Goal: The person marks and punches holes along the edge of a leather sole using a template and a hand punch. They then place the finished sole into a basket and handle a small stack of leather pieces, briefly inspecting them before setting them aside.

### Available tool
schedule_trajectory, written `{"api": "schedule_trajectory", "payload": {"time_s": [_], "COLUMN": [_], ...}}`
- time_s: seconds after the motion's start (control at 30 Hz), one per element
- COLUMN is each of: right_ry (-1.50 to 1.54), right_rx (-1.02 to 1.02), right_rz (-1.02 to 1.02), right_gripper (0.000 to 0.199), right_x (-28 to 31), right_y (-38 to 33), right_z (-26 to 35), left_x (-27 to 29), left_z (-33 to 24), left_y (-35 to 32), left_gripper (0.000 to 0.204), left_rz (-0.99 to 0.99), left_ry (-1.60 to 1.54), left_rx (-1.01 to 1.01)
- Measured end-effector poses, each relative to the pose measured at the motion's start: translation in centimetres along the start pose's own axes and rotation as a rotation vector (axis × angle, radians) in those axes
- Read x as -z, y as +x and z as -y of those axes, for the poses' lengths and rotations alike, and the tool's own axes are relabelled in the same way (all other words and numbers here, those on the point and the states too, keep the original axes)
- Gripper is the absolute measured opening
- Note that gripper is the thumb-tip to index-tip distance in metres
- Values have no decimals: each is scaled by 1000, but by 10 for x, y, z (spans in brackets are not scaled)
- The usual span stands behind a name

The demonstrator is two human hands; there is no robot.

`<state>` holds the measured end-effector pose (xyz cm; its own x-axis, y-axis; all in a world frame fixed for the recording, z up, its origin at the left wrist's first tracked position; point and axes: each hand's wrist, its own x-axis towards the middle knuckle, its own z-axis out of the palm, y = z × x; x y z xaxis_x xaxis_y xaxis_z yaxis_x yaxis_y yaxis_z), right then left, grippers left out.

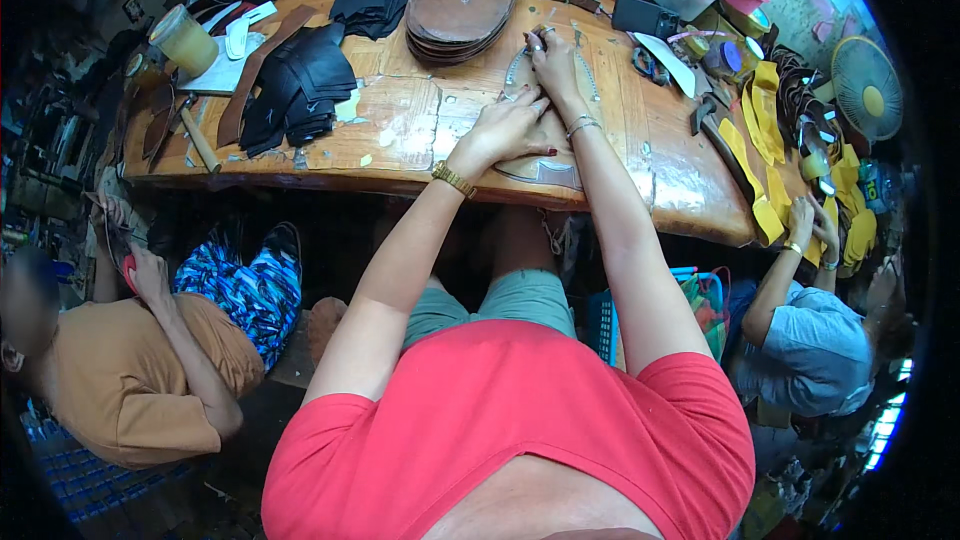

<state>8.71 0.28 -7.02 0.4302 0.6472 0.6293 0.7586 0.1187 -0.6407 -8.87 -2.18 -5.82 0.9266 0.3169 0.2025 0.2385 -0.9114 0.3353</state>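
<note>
L hand [508,128]: palm down, arm reaching fwd & inward; fingers spread, pressed on brown piece [540,172], thumb apart toward person.
R hand [556,65]: farther out than L, arm nearly straight; fingers curled, tips pinched tog.; can't tell what's btwn them, too small.
Piece vs fingers: flat on bench [400,145], under hands; L fingers over its mid part, R fingers at far part; near end shows just below L hand.
Piece axis: long axis approx. straight away from person; near end twd bench's front edge, far end twd leather stack [465,0]. Outline partly hidden by hands.
L of hands: black pieces [300,85], wooden-handled tool [201,142].
R of hands: scissors [648,65], yellow pieces [765,125], fan [868,90].
</note>
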Motion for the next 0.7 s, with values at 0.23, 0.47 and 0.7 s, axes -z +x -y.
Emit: {"api": "schedule_trajectory", "payload": {"time_s": [0.23,0.47,0.7], "right_ry": [146,12,62], "right_rx": [-180,19,-7], "right_rz": [47,20,63], "right_gripper": [17,19,19], "right_x": [2,1,3], "right_y": [2,-1,0], "right_z": [-3,-3,-4], "left_x": [-2,0,-5], "left_z": [2,0,3], "left_y": [0,1,2], "left_gripper": [85,86,86], "left_rz": [-15,0,4], "left_ry": [-1,-13,-15], "left_rx": [-12,-15,-15]}}
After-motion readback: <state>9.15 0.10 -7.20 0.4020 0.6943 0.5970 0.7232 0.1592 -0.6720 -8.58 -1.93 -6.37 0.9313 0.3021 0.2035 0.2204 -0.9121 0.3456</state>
